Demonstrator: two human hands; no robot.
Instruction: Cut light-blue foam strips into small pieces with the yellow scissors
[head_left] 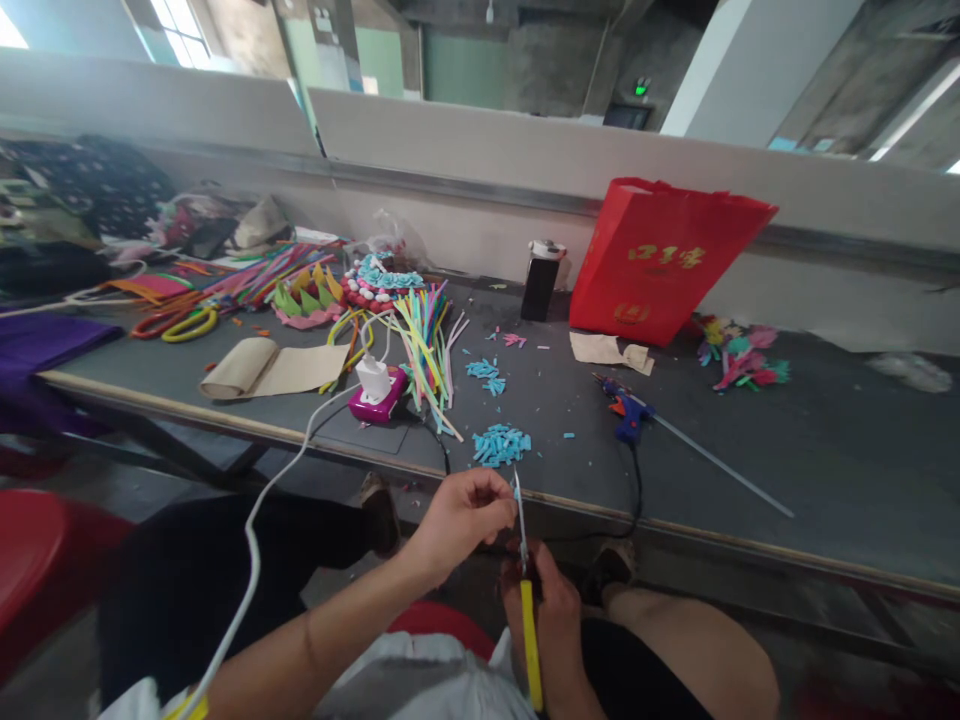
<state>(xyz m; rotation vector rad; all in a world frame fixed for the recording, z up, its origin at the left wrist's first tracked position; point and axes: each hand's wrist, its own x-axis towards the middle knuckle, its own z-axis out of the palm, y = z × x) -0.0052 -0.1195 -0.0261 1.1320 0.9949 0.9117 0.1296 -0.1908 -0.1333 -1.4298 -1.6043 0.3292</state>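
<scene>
Just off the table's front edge, my right hand is wrapped round a pair of yellow-handled scissors, whose blades point up and away from me. My left hand is beside the blades, thumb and fingers pinched together; what they hold, if anything, is too small to make out. A bit of blue shows by the blade tips. Just beyond, a pile of short blue pieces lies near the table edge, with smaller blue clusters and a few pink pieces farther back.
Colourful strips, a purple power socket with white cable and a cloth roll lie left. A black-and-white bottle and red bag stand behind. A blue glue gun and a long thin stick lie right.
</scene>
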